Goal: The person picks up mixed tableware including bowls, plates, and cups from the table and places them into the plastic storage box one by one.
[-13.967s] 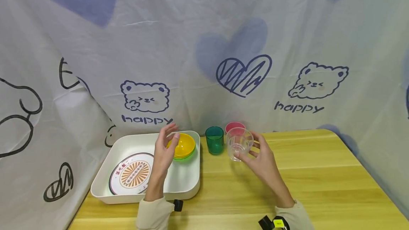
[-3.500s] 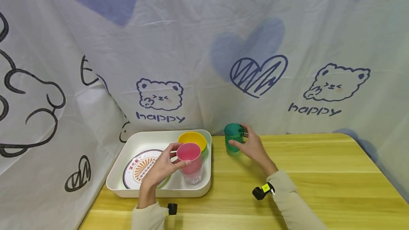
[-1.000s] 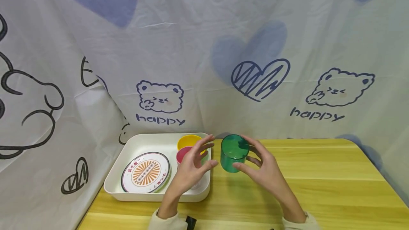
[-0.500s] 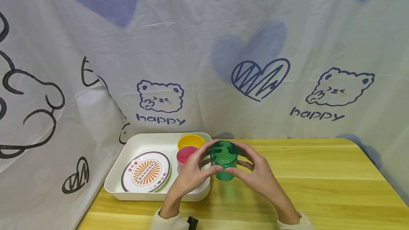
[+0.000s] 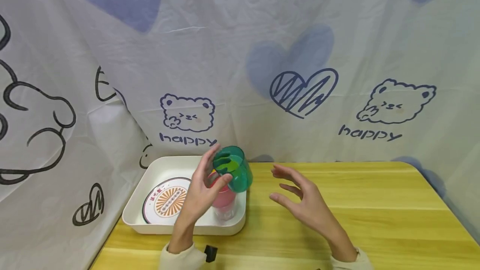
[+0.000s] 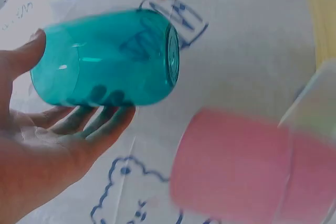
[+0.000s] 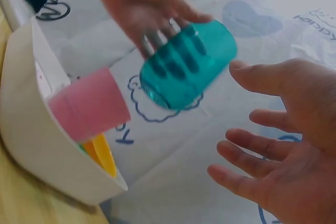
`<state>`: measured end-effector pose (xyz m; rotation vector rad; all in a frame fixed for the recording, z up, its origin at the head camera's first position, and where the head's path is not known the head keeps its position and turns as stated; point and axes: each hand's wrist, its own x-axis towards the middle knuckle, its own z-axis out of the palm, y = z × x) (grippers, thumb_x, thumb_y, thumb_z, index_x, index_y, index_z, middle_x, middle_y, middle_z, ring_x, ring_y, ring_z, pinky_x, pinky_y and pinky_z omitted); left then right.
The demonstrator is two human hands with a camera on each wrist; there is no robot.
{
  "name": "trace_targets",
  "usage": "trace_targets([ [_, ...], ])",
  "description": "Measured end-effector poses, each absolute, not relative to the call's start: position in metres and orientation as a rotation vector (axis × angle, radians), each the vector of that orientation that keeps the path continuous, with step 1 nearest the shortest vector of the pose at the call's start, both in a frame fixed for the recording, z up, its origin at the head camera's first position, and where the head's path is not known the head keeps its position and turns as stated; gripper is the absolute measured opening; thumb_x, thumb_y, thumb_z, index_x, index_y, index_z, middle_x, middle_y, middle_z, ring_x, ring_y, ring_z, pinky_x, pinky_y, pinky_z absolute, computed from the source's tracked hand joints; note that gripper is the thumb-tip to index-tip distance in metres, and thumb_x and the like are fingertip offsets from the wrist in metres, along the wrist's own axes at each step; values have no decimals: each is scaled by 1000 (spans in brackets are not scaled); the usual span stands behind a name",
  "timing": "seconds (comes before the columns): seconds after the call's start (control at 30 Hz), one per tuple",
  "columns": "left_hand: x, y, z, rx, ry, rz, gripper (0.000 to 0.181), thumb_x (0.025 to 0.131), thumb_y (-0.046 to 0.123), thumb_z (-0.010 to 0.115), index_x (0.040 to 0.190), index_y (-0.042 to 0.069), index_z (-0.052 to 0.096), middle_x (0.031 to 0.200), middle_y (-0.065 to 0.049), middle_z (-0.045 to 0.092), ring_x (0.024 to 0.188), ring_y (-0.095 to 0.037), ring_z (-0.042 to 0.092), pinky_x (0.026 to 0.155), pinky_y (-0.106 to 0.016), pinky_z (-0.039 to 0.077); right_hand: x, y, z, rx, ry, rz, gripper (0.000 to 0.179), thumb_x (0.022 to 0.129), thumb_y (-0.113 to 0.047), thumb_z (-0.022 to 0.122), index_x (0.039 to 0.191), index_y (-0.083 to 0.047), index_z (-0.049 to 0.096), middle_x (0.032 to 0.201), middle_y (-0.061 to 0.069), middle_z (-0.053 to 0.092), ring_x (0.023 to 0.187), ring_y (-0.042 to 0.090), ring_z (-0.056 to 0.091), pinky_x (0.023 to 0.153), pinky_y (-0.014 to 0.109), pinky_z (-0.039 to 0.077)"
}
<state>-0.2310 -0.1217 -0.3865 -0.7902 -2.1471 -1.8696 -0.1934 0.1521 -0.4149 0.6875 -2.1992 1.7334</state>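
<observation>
A see-through green cup (image 5: 240,175) is held by my left hand (image 5: 200,193), thumb on the near side and fingers on the far side. It tilts above the right part of the white tray (image 5: 183,230). Under it a pink cup (image 5: 225,198) stands in the tray, stacked in a clear cup (image 5: 225,213). In the left wrist view the green cup (image 6: 110,59) lies clear of the pink cup (image 6: 236,166). My right hand (image 5: 309,207) is over the table to the right, fingers spread and holding nothing.
Inside the tray, a printed plate (image 5: 168,199) lies on the left. A yellow bowl (image 7: 102,153) sits behind the pink cup, mostly hidden in the head view. The wooden table (image 5: 356,207) reaches back to a patterned cloth (image 5: 240,74).
The green cup, first in my right hand, came between both hands and is now in the left alone, moved left over the tray. My right hand has let go. Earlier, the pink and clear cups entered the tray.
</observation>
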Motion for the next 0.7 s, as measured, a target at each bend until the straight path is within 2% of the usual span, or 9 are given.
trace_targets([
  [0.13, -240, -138, -384, -720, -2123, -1809, 70, 94, 2, 72, 155, 12, 40, 147, -14, 51, 137, -33, 49, 115, -52, 39, -194, 163, -421, 669, -2219, 1684, 56, 91, -11, 79, 143, -18, 57, 140, 0, 61, 129, 24, 58, 101, 43, 54],
  [0.3, -247, -147, -399, -649, -2209, -1769, 69, 92, 5, 75, 153, 6, 42, 144, -17, 54, 137, -37, 49, 117, -57, 34, -196, 181, -433, 632, -2303, 1608, 55, 92, -13, 78, 143, -20, 57, 141, -1, 60, 129, 26, 58, 99, 43, 55],
  [0.47, -249, -148, -419, -618, -2304, -1702, 72, 88, 8, 81, 150, 0, 45, 147, -20, 53, 141, -38, 45, 120, -55, 29, -203, 202, -447, 591, -2404, 1477, 54, 93, -20, 78, 143, -15, 57, 141, 4, 61, 127, 29, 59, 96, 45, 57],
  [0.7, -255, -148, -437, -514, -2408, -1660, 73, 86, 11, 83, 148, -1, 47, 153, -21, 46, 143, -40, 40, 120, -57, 28, -211, 234, -466, 502, -2536, 1312, 56, 93, -23, 78, 143, -8, 56, 136, 13, 62, 122, 36, 61, 92, 51, 58],
])
